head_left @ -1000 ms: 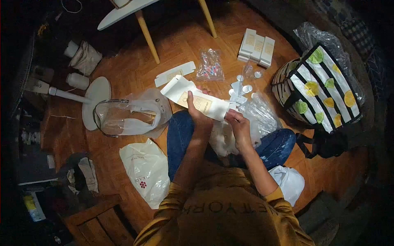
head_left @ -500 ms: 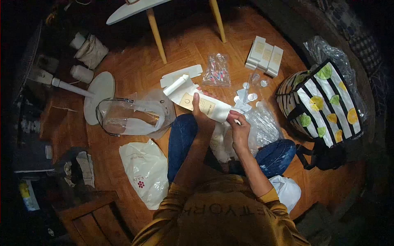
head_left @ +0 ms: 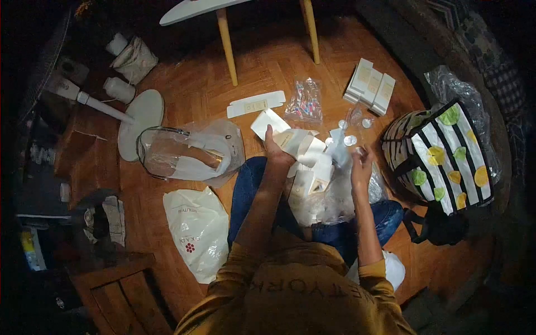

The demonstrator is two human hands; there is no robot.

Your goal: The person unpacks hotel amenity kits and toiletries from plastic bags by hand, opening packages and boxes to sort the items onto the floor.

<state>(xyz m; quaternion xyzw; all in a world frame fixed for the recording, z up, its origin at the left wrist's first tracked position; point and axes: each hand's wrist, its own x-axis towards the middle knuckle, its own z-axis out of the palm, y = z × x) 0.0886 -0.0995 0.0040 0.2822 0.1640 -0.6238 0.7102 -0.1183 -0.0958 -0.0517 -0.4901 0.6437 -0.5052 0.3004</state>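
Observation:
My left hand is closed around a white and cream printed carton, its thumb on top and an end flap standing out. My right hand is at a small round white packet, fingertips pinched on it. Other round white packets lie just beyond that hand. Between my hands, over my lap, are more white cardboard pieces and crumpled clear plastic; how they join the carton is hard to make out.
A flattened carton, a clear bag of small coloured items and stacked cartons lie ahead. The striped tote bag stands right. A clear plastic bag and a cream bag lie left. Stool legs rise ahead.
My right hand has let go of the carton's end and moved right to the round packets. The carton has tilted in my left hand. The view has shifted slightly.

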